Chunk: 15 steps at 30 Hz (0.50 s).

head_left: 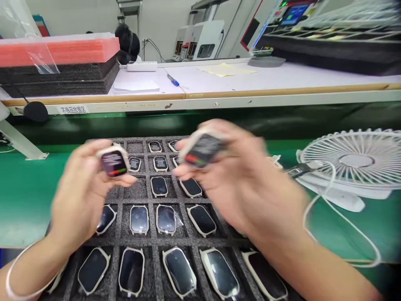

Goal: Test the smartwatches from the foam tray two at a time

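Step in hand, my read: handling two lit watches above the tray, screens turned up to the wearer. Clock set on the tray centre, 12 at the far edge.

Left hand at 10 o'clock – thumb and fingers pinched on the left watch by its case edges, screen lit with text and a red-green strip. Right hand at 2 o'clock, fingers clamped on the right watch, tilted and blurred; screen text unreadable.

Below, foam tray with more watches in compartments; one compartment near the left fingertips, toward 11 o'clock, shows no watch. Fan out at 3 o'clock, beyond the right forearm.

Pose: both forearms reach in from the near corners, 8 and 4 o'clock; hands well apart, left wrist bent inward. The next move likely calls for a steadier right hand – edge grip kept, screens untouched.
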Each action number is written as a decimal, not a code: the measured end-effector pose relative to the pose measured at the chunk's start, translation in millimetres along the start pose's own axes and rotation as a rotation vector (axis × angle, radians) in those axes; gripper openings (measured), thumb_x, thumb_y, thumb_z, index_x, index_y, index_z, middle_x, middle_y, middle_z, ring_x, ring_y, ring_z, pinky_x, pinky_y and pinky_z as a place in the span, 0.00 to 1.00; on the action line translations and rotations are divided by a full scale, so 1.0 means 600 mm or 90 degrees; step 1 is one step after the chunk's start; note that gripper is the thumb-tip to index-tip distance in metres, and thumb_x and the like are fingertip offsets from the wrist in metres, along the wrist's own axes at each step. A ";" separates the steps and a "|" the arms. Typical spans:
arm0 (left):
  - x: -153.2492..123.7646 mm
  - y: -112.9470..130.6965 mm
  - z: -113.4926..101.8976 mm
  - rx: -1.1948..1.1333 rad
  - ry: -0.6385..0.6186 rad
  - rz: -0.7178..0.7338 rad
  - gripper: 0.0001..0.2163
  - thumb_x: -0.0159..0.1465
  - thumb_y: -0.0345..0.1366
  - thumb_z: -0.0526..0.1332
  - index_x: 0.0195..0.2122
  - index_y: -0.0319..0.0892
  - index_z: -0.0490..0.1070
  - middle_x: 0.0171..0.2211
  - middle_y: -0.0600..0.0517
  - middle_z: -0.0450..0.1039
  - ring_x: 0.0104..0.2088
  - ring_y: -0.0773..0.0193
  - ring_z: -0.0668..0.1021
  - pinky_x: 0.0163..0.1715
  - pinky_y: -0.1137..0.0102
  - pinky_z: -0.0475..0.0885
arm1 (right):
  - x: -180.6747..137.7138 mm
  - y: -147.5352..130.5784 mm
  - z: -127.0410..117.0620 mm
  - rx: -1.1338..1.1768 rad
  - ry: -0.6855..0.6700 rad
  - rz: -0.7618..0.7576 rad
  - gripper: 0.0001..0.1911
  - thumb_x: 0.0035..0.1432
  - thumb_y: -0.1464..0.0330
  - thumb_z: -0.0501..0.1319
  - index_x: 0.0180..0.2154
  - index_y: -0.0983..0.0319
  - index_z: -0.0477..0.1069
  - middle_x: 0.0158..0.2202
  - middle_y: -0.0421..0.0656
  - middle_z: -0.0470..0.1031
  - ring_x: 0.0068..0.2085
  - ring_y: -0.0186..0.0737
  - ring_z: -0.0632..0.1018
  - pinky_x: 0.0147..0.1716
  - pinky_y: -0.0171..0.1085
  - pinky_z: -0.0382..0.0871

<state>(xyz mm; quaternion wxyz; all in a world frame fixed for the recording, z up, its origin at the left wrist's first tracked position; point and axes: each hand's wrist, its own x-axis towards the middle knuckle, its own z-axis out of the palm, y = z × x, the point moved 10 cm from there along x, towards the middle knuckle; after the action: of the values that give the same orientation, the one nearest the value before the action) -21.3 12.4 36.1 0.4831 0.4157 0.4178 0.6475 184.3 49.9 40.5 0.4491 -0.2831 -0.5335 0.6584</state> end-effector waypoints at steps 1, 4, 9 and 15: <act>0.003 -0.016 0.013 0.017 -0.013 -0.030 0.13 0.63 0.37 0.65 0.49 0.47 0.72 0.44 0.50 0.77 0.37 0.59 0.82 0.35 0.64 0.81 | 0.007 0.013 0.005 0.040 -0.006 0.015 0.18 0.62 0.53 0.64 0.50 0.52 0.69 0.45 0.43 0.77 0.41 0.46 0.81 0.39 0.45 0.76; 0.007 -0.068 0.042 0.076 -0.066 -0.126 0.21 0.57 0.31 0.68 0.52 0.44 0.69 0.41 0.51 0.77 0.29 0.65 0.81 0.34 0.69 0.79 | 0.025 0.063 0.018 0.123 -0.036 0.095 0.20 0.57 0.66 0.69 0.50 0.57 0.68 0.38 0.42 0.77 0.34 0.39 0.81 0.37 0.39 0.76; 0.006 -0.074 0.051 0.092 -0.109 -0.090 0.23 0.57 0.28 0.67 0.54 0.45 0.66 0.43 0.53 0.76 0.31 0.68 0.81 0.38 0.70 0.78 | 0.029 0.084 0.026 0.096 -0.073 0.107 0.27 0.53 0.75 0.67 0.54 0.58 0.65 0.40 0.41 0.76 0.35 0.37 0.80 0.34 0.35 0.75; 0.004 -0.065 0.049 0.108 -0.110 -0.055 0.19 0.59 0.29 0.67 0.50 0.45 0.66 0.39 0.55 0.75 0.29 0.70 0.80 0.36 0.72 0.78 | 0.028 0.079 0.034 0.057 -0.091 0.081 0.25 0.52 0.76 0.65 0.52 0.60 0.65 0.36 0.39 0.75 0.32 0.35 0.79 0.32 0.34 0.71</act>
<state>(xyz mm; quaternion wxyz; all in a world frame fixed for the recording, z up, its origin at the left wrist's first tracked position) 16.6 25.9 8.8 0.5079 0.4909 0.4453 0.5503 145.8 54.3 2.5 0.3793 -0.2482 -0.5149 0.7276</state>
